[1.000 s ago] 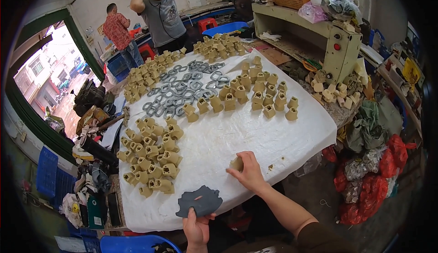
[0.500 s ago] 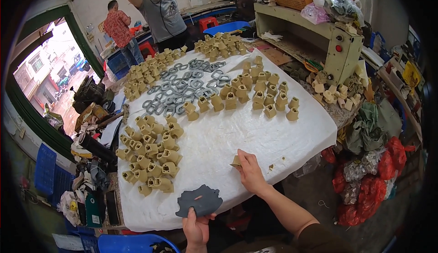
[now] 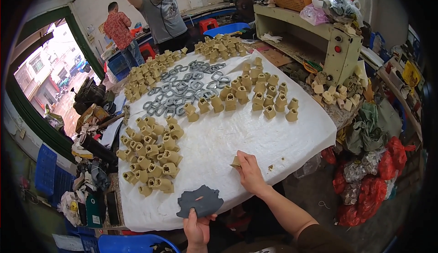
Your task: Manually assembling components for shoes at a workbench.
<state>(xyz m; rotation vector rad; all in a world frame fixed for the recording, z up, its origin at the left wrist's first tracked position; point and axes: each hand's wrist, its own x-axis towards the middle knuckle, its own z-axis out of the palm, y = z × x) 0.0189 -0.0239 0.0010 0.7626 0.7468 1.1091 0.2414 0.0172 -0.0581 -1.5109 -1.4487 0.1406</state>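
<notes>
My left hand (image 3: 197,229) pinches the lower edge of a flat dark grey sheet (image 3: 207,203), thumb on top. The sheet has a jagged outline and a small slit near its middle, and it is held over the table's front edge. To the right, my right hand (image 3: 251,175) is closed on a small tan piece (image 3: 235,162), low over the white cloth (image 3: 219,139). Most of that piece hides behind my fingers. Tan hollow blocks (image 3: 155,152) lie clustered at the left of the cloth, and more tan blocks (image 3: 246,89) stand farther back.
Grey rings (image 3: 182,89) lie among the blocks at the back. A few tan crumbs (image 3: 270,167) sit right of my hand. A pale green machine (image 3: 342,54) stands at the far right, red bags (image 3: 365,198) below it. Two people (image 3: 164,16) stand beyond the table.
Almost nothing differs. The dark grey sheet and my left hand have shifted very slightly in the picture; both hands keep their holds.
</notes>
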